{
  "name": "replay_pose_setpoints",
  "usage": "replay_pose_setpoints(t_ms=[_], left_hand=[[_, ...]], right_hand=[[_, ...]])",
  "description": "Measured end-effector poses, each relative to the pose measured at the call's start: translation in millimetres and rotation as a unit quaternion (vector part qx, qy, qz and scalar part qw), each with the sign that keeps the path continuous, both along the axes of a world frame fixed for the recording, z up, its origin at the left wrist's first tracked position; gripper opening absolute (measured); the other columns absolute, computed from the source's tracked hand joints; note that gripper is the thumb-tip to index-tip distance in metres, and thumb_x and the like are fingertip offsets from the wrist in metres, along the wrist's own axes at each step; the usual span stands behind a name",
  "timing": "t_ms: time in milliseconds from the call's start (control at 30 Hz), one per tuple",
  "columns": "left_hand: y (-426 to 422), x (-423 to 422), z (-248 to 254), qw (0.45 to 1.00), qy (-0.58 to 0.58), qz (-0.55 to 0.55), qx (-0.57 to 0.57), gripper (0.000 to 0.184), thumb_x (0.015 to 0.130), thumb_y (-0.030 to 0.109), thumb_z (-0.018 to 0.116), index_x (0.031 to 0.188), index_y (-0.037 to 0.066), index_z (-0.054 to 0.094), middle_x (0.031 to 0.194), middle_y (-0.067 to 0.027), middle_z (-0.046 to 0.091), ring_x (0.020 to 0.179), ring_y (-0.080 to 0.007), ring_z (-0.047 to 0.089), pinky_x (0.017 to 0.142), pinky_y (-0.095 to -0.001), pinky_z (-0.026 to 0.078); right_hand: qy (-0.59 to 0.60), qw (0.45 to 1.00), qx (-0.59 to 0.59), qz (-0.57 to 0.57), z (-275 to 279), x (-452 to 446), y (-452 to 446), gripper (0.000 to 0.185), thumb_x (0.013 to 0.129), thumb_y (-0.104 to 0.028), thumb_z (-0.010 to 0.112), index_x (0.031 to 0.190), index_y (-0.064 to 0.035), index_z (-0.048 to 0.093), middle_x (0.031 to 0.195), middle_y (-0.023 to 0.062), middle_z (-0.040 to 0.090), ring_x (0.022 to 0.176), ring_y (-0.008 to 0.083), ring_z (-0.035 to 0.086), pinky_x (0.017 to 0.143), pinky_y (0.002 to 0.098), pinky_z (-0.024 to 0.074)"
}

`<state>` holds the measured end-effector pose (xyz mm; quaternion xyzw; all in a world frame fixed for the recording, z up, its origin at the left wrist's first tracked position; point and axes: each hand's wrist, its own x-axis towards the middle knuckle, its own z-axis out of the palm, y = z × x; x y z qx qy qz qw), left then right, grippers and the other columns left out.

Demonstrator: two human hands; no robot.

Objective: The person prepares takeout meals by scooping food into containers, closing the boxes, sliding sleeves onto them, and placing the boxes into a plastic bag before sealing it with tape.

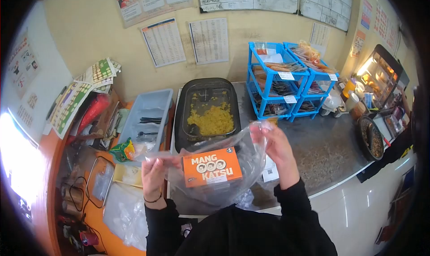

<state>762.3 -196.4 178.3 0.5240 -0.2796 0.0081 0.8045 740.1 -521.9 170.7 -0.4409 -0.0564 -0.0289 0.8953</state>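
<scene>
My left hand pinches one side of a clear plastic bag. On the opposite side, my right hand grips the bag's edge between thumb and fingers, and the plastic is stretched wide between both hands. An orange box printed "MANG KATSU" sits within the bag or just behind its plastic; I cannot tell exactly which. Beyond the bag is a black tray with yellow crumbly food in it. A white paper slip with a QR code lies beside my right wrist.
Blue stacked racks filled with packets stand at the back. To the left are a light blue bin with black utensils and a pile of plastic bags. A round black pan is at the right, near another person's dark sleeve.
</scene>
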Motion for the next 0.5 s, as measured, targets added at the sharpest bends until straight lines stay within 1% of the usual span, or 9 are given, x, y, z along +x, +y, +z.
replay_pose_setpoints(t_ms=[67, 100, 133, 233, 333, 367, 433, 467, 500], left_hand=[[2, 5, 14, 0.999, -0.012, 0.034, -0.029, 0.033, 0.089, 0.021, 0.043, 0.098, -0.009, 0.054, 0.090, -0.0194, 0.060, 0.074, -0.0250, 0.061, 0.068, -0.0325, 0.049], [3, 6, 20, 0.997, -0.016, 0.063, -0.040, 0.034, 0.089, 0.022, 0.043, 0.098, -0.009, 0.054, 0.091, -0.0197, 0.060, 0.075, -0.0244, 0.061, 0.068, -0.0322, 0.049], [4, 8, 27, 0.994, -0.020, 0.092, -0.053, 0.035, 0.089, 0.023, 0.042, 0.099, -0.009, 0.054, 0.091, -0.0200, 0.060, 0.077, -0.0238, 0.061, 0.068, -0.0320, 0.050], [2, 9, 52, 0.983, -0.048, 0.163, -0.072, 0.037, 0.090, 0.024, 0.041, 0.101, -0.009, 0.052, 0.094, -0.0203, 0.059, 0.079, -0.0229, 0.061, 0.070, -0.0320, 0.050], [-2, 0, 75, 0.973, -0.106, 0.201, -0.034, 0.037, 0.090, 0.024, 0.041, 0.102, -0.009, 0.052, 0.097, -0.0205, 0.058, 0.082, -0.0223, 0.061, 0.071, -0.0322, 0.050], [-2, -1, 79, 0.969, -0.129, 0.212, -0.014, 0.037, 0.090, 0.024, 0.041, 0.103, -0.009, 0.052, 0.097, -0.0206, 0.058, 0.082, -0.0222, 0.061, 0.072, -0.0322, 0.050], [0, -1, 82, 0.949, -0.206, 0.235, 0.047, 0.047, 0.089, 0.031, 0.040, 0.110, -0.011, 0.047, 0.101, -0.0208, 0.057, 0.091, -0.0253, 0.058, 0.082, -0.0349, 0.045], [-3, -5, 89, 0.939, -0.242, 0.229, 0.080, 0.051, 0.088, 0.034, 0.041, 0.111, -0.011, 0.046, 0.101, -0.0208, 0.057, 0.093, -0.0261, 0.057, 0.084, -0.0352, 0.044], [-7, -9, 96, 0.928, -0.277, 0.223, 0.113, 0.055, 0.087, 0.037, 0.042, 0.113, -0.012, 0.044, 0.102, -0.0208, 0.057, 0.095, -0.0270, 0.056, 0.086, -0.0355, 0.042]], right_hand=[[-0.108, 0.993, 0.032, 0.030, 42, 2, 24, 0.048, 0.079, -0.003, 0.055, 0.123, -0.0018, 0.036, 0.107, 0.0196, 0.054, 0.090, 0.0238, 0.058, 0.078, 0.0345, 0.0468], [-0.146, 0.989, 0.003, 0.040, 63, -3, 35, 0.074, 0.073, 0.002, 0.058, 0.133, -0.0102, 0.018, 0.100, 0.0216, 0.057, 0.087, 0.0258, 0.060, 0.070, 0.0346, 0.0507], [-0.179, 0.980, -0.064, 0.055, 82, -9, 39, 0.077, 0.074, 0.004, 0.055, 0.135, -0.0147, 0.011, 0.096, 0.0230, 0.058, 0.083, 0.0259, 0.061, 0.066, 0.0336, 0.0519], [-0.244, 0.952, -0.161, -0.088, 111, -5, 53, 0.074, 0.077, 0.001, 0.054, 0.135, -0.0128, 0.010, 0.092, 0.0224, 0.059, 0.081, 0.0260, 0.061, 0.065, 0.0333, 0.0520], [-0.271, 0.932, -0.166, -0.174, 130, 5, 51, 0.072, 0.079, -0.002, 0.053, 0.135, -0.0130, 0.009, 0.091, 0.0211, 0.059, 0.082, 0.0265, 0.061, 0.070, 0.0350, 0.0511], [-0.288, 0.924, -0.173, -0.182, 132, 5, 53, 0.072, 0.079, -0.004, 0.053, 0.135, -0.0127, 0.008, 0.092, 0.0206, 0.059, 0.084, 0.0268, 0.060, 0.072, 0.0357, 0.0503], [-0.318, 0.909, -0.187, -0.195, 133, 6, 57, 0.074, 0.080, -0.008, 0.054, 0.135, -0.0122, 0.006, 0.093, 0.0196, 0.058, 0.086, 0.0274, 0.059, 0.076, 0.0371, 0.0488], [-0.359, 0.909, -0.162, -0.134, 129, 8, 65, 0.089, 0.072, -0.009, 0.064, 0.135, -0.0114, 0.000, 0.099, 0.0175, 0.054, 0.095, 0.0279, 0.055, 0.080, 0.0382, 0.0463], [-0.385, 0.898, -0.186, -0.098, 124, 9, 77, 0.099, 0.067, -0.010, 0.070, 0.135, -0.0112, -0.002, 0.101, 0.0161, 0.051, 0.097, 0.0275, 0.053, 0.080, 0.0377, 0.0461]])
